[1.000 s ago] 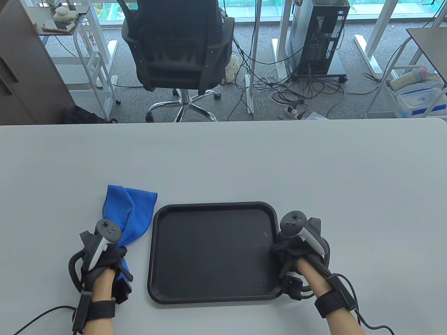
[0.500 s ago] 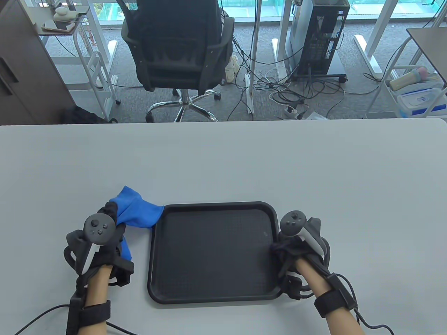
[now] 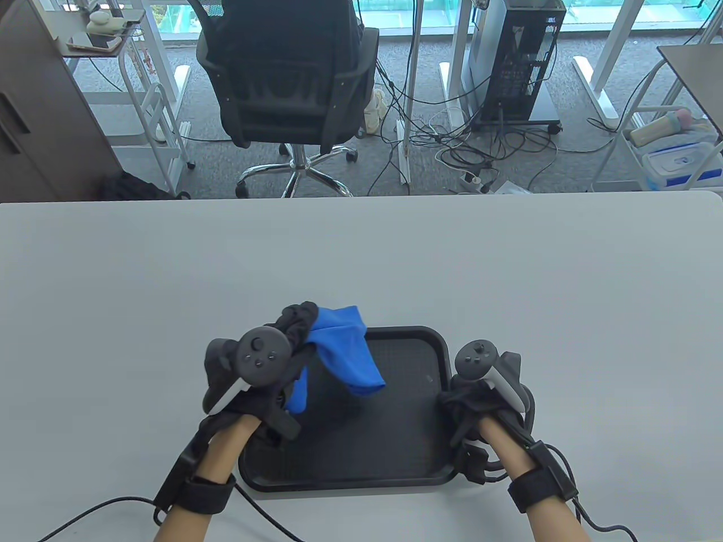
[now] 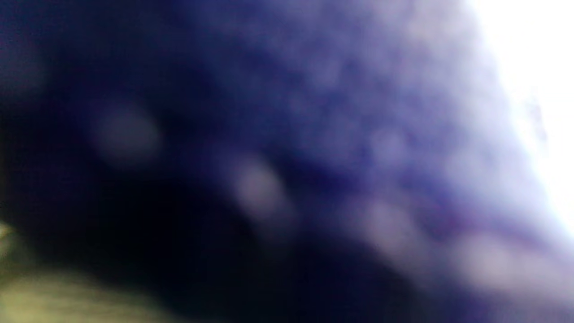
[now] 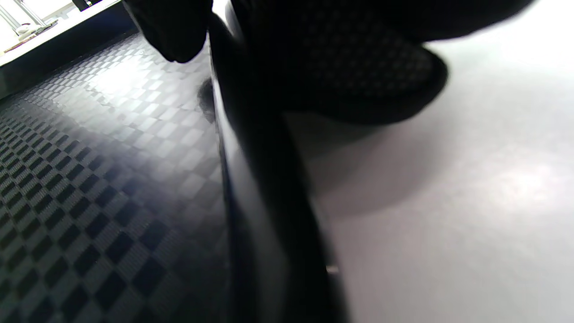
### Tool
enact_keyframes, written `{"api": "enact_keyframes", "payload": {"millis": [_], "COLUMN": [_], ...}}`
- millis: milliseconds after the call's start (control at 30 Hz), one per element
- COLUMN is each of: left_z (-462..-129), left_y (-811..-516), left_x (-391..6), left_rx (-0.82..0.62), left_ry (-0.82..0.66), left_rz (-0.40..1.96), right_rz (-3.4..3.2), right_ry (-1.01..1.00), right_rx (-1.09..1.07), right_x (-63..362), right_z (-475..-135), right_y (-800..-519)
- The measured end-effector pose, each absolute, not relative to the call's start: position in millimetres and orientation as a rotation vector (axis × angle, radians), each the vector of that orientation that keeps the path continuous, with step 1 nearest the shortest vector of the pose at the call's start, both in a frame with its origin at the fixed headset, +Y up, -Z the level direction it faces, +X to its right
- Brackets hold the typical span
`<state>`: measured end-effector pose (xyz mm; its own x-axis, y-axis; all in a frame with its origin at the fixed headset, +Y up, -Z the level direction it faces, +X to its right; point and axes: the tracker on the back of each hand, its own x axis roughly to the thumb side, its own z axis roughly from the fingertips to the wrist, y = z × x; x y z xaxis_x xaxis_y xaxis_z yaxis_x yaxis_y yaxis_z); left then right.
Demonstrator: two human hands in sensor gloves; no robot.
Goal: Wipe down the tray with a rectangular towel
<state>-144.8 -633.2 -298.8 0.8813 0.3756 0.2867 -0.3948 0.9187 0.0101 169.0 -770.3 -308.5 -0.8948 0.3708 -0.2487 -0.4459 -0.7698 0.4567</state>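
Note:
A black rectangular tray lies on the grey table near its front edge. My left hand grips a bunched blue towel and holds it above the tray's left half, with the cloth hanging down. My right hand holds the tray's right rim. In the right wrist view the rim runs down the middle, with a gloved finger inside over the tray's checkered floor and another outside on the table. The left wrist view is filled by the blurred blue towel.
The grey table stretches wide behind and beside the tray. A black office chair, a computer tower and floor cables stand beyond the far edge. Glove cables trail off the front edge.
My left hand has lifted the blue towel off the table left of the tray and carried it right, over the tray. My right hand has stayed on the tray's right rim.

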Motion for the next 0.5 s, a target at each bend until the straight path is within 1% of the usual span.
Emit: {"api": "enact_keyframes", "payload": {"millis": [100,200,333,500], "left_z": [-311.0,-322.2,-334.7,-340.8], "left_y": [-639.8,-654.3,-684.5,-720.3], "left_x": [-105.8,-71.9,-32.3,-3.3], "left_rx": [0.073,0.077,-0.004,-0.130], "left_ry": [-0.329,-0.355,-0.415,-0.475], "left_rz": [0.299,0.165,0.036,-0.108], "right_rz": [2.603,2.603,2.611,2.619], "right_ry": [0.719,0.718,0.720,0.719], "right_rx": [-0.199,-0.200,-0.198,-0.197], "right_x": [169.1,169.2,168.7,168.1], "right_z": [-308.7,-308.8,-309.1,-309.5], "right_y": [-770.3,-770.2,-770.1,-770.2]}}
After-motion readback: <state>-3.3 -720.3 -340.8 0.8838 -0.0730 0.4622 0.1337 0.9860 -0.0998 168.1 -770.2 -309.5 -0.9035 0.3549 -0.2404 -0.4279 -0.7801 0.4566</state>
